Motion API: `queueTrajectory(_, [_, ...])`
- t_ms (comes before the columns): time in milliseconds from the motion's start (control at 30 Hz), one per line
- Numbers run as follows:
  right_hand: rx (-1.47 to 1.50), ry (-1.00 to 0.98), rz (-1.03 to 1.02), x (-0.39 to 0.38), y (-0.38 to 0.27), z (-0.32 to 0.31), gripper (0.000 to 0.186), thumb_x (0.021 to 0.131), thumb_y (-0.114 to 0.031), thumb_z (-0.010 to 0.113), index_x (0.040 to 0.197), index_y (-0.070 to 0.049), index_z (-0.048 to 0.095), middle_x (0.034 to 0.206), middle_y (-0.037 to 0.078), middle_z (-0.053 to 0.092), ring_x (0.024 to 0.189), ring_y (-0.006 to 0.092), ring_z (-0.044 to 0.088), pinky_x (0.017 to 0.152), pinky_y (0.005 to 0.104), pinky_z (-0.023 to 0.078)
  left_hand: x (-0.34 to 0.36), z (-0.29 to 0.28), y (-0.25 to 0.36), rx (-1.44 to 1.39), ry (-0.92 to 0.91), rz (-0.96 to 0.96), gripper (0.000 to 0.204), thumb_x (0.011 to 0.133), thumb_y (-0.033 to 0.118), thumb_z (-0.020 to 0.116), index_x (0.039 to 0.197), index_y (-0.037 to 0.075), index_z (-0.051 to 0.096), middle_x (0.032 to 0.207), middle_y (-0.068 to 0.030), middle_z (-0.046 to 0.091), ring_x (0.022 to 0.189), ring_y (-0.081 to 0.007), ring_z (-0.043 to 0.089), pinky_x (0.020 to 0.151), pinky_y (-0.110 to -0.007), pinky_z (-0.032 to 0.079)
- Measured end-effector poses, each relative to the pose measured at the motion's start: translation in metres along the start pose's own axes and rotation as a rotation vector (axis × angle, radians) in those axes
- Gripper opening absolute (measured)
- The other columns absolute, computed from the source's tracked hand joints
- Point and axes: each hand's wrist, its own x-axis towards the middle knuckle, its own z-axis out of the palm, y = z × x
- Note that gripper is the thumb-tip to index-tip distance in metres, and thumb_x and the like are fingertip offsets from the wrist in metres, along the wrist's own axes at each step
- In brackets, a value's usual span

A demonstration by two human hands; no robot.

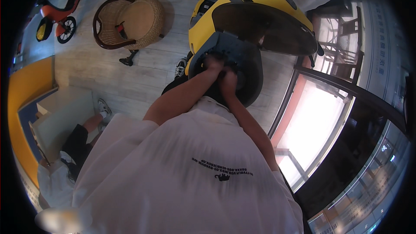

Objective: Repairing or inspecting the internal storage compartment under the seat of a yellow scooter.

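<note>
Both my arms reach forward to a dark grey rounded housing point(252, 67) on a yellow vehicle body point(202, 32). My left hand point(213, 63) is over the dark hollow of the housing, smeared by motion, its fingers lost in shadow. Just beside it, nearer to me, my right hand point(228, 80) is at the same hollow, next to a small black part I cannot make out. Whether either hand grips anything does not show. A dark tinted panel point(284, 34) spans the vehicle beyond the housing.
A wicker chair point(141, 21) stands on the wood-look floor at the left. An orange scooter point(60, 6) is at the far left. A person in a white top and dark shorts point(77, 145) sits by a pale box point(65, 115). At the right is a bright framed glass door point(310, 125).
</note>
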Motion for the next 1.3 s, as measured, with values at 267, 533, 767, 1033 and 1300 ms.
queueTrajectory(267, [0.225,0.145,-0.015,0.0,-0.01,-0.003,0.013,0.067,-0.005,0.057,0.079,0.001,0.057,0.077,0.019,0.057,0.072,0.0352,0.056,0.068,0.0344,0.044,0.016,0.017,-0.012,-0.147,-0.041,-0.047,0.021,0.07,0.028,0.055,0.08,0.012,0.064,0.087,-0.0074,0.062,0.083,-0.0208,0.059,0.076,-0.031,0.044])
queueTrajectory(533, [0.251,-0.001,-0.151,-0.003,0.022,0.003,0.018,0.074,-0.007,0.056,0.091,0.0,0.056,0.082,0.012,0.06,0.076,0.0204,0.058,0.069,0.0295,0.045,0.014,0.002,0.006,0.023,-0.208,0.05,0.02,0.075,0.022,0.046,0.073,0.01,0.062,0.075,-0.0058,0.062,0.071,-0.0166,0.059,0.064,-0.031,0.044])
queueTrajectory(767, [0.666,-0.068,0.439,0.005,0.012,0.004,0.016,0.071,-0.01,0.056,0.084,-0.001,0.058,0.078,0.016,0.058,0.07,0.0291,0.057,0.067,0.0347,0.044,0.015,0.004,0.009,-0.012,-0.307,0.096,0.021,0.073,0.029,0.052,0.073,0.011,0.063,0.074,-0.0054,0.062,0.072,-0.0184,0.059,0.068,-0.033,0.044])
queueTrajectory(1033, [-0.189,-0.002,-0.1,0.009,-0.003,-0.01,0.013,0.069,-0.009,0.054,0.078,0.0,0.057,0.079,0.022,0.056,0.072,0.0346,0.056,0.065,0.039,0.044,0.01,0.002,0.004,0.2,-0.024,0.146,0.034,0.069,0.042,0.056,0.082,0.012,0.065,0.086,-0.0114,0.061,0.083,-0.0247,0.059,0.075,-0.035,0.044])
queueTrajectory(1300, [0.033,-0.348,0.426,0.004,0.01,-0.007,0.028,0.077,-0.02,0.055,0.098,0.0,0.055,0.094,0.022,0.055,0.087,0.0322,0.055,0.075,0.0349,0.043,0.015,0.001,0.008,0.333,-0.128,0.15,0.025,0.065,0.037,0.054,0.074,0.016,0.065,0.084,-0.0097,0.062,0.079,-0.0235,0.059,0.07,-0.033,0.044])
